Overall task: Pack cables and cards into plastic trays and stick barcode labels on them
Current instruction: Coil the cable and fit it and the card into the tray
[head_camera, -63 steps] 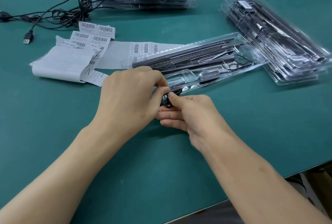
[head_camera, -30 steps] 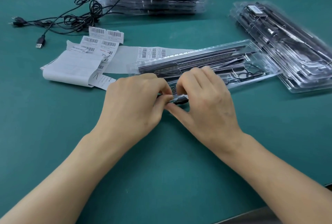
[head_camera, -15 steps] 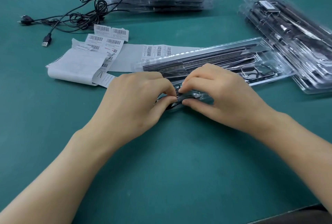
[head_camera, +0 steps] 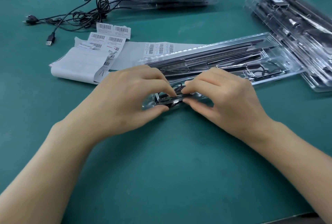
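Cable coil (head_camera: 170, 100), which two seconds ago was pinched just in front of the plastic tray (head_camera: 287, 74), now sits low in the small compartment at the near left end of this tray. From this I judge the packing step is nearly finished, and the barcode labels (head_camera: 109, 37), lying far left of it, come next. Left hand (head_camera: 129, 96) and right hand (head_camera: 222, 97) are both half closed, curled fingers and thumbs pinching the coil from its two sides.
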Available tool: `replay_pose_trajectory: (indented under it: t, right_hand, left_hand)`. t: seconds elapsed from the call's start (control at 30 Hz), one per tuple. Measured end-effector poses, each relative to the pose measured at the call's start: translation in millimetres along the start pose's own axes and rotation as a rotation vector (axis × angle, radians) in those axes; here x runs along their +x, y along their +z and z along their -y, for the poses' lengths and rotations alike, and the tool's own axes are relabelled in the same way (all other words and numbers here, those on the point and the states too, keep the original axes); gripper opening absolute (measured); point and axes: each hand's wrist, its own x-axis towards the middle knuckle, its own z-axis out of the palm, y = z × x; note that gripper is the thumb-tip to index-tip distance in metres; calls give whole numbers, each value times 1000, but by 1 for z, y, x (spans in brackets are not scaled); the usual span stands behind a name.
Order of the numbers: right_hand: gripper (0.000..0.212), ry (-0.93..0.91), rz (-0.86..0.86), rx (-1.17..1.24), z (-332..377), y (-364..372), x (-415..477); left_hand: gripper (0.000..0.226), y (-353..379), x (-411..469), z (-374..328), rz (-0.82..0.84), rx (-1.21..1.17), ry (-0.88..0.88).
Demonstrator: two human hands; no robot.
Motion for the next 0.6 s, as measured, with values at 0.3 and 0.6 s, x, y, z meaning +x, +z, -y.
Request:
replay_pose_trajectory:
  t: [0.3,0.6]
  right_hand:
    - [16,-21,-99,21,-1,8,-6]
    - [18,16,-95,48,1,7,-7]
  left_hand:
    - [17,3,0,-3,-48,119,52]
    - [39,9,-38,-25,-231,175,-429]
